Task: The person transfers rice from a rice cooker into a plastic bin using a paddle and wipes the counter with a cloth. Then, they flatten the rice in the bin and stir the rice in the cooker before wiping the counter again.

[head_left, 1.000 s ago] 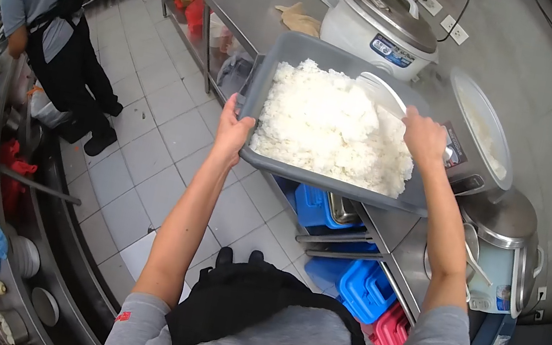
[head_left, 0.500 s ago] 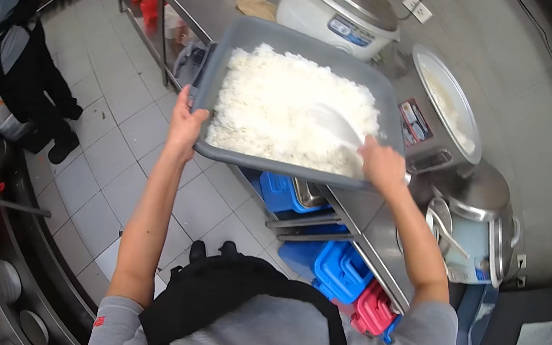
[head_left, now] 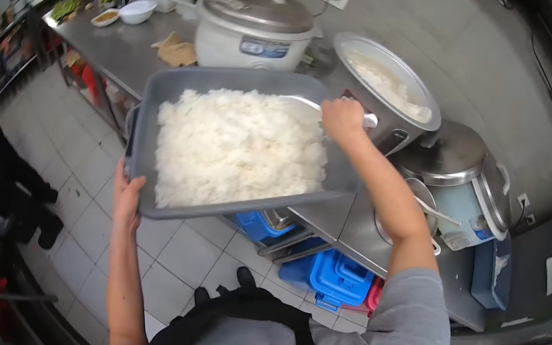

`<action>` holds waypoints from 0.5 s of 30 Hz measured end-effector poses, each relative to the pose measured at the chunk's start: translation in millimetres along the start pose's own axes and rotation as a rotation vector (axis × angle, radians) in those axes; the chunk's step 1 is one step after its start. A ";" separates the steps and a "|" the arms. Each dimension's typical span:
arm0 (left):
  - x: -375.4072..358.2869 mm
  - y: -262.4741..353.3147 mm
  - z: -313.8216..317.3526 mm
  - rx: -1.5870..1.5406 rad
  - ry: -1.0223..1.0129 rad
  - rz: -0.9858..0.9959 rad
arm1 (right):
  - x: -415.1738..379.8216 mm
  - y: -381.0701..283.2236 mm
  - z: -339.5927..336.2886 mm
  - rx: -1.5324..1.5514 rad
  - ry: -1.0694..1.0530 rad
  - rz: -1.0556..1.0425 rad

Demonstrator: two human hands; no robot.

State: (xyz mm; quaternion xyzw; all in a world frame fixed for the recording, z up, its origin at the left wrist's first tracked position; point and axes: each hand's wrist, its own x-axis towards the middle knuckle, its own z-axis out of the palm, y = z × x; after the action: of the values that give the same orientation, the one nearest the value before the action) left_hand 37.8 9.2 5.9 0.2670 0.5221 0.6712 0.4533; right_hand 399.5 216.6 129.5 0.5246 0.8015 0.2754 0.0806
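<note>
Left grip (head_left: 127, 196) clasps grey tub (head_left: 151, 117) near one corner; right grip (head_left: 344, 119) wraps white paddle (head_left: 309, 103). If the left hold sags, rice (head_left: 240, 144) could slide and spill.

Soft light, slight blur — black fisheye edges

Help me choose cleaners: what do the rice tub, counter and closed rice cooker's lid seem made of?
Rice tub: probably plastic, matte grey, from its dull, thick rim.
Counter: likely stainless steel, satin, from its soft grey sheen.
Cooker lid: shiny metal, from its highlights; which metal is unclear.
</note>
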 end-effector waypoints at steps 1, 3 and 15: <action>2.9 -2.9 -4.4 0.018 0.016 -0.003 | -4.3 12.0 -26.8 0.017 0.011 0.008; 7.6 -5.2 -10.1 0.045 0.022 -0.027 | -12.1 45.0 -70.5 0.052 -0.043 0.071; 3.1 -5.0 -8.8 0.045 0.055 0.050 | 55.6 331.0 67.0 -0.120 -0.011 0.235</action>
State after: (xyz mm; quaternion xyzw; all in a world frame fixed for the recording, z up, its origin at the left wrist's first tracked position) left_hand 30.8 8.2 -2.0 0.2716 0.5427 0.6774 0.4158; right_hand 666.8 388.4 256.6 0.6105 0.7162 0.3277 0.0834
